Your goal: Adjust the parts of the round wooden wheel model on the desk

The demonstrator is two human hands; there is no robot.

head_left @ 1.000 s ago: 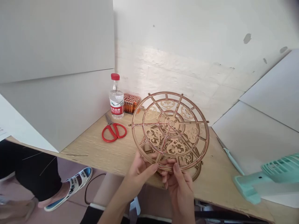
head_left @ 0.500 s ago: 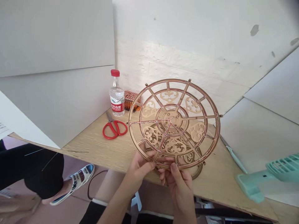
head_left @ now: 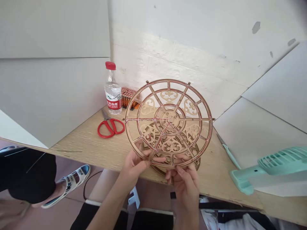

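A large round openwork frame [head_left: 169, 84], brown and wheel-like with spokes, scroll ornaments and thin reddish wires along it, is tilted up in front of me. My left hand [head_left: 137, 163] grips its lower left rim, thumb in front and fingers behind. At the lower right rim, my right hand [head_left: 185, 175] pinches the edge, its fingers partly hidden behind. Beneath it on the table lies a similar brown openwork piece [head_left: 197, 161], mostly covered by the held frame.
Red-handled scissors [head_left: 106, 128] lie left, near a water bottle [head_left: 113, 95] and a block of small orange-brown parts [head_left: 128, 95]. At right are a mint-green fan [head_left: 256, 171] and a slim green-handled tool [head_left: 230, 156]. White panels [head_left: 59, 95] flank the wooden table [head_left: 93, 153]. Another person's sandalled foot [head_left: 68, 187] shows below left.
My view has shifted, so the surroundings sit further left and slightly higher. Both hands keep hold of the frame, and my right fingers have shifted behind the lower rim.
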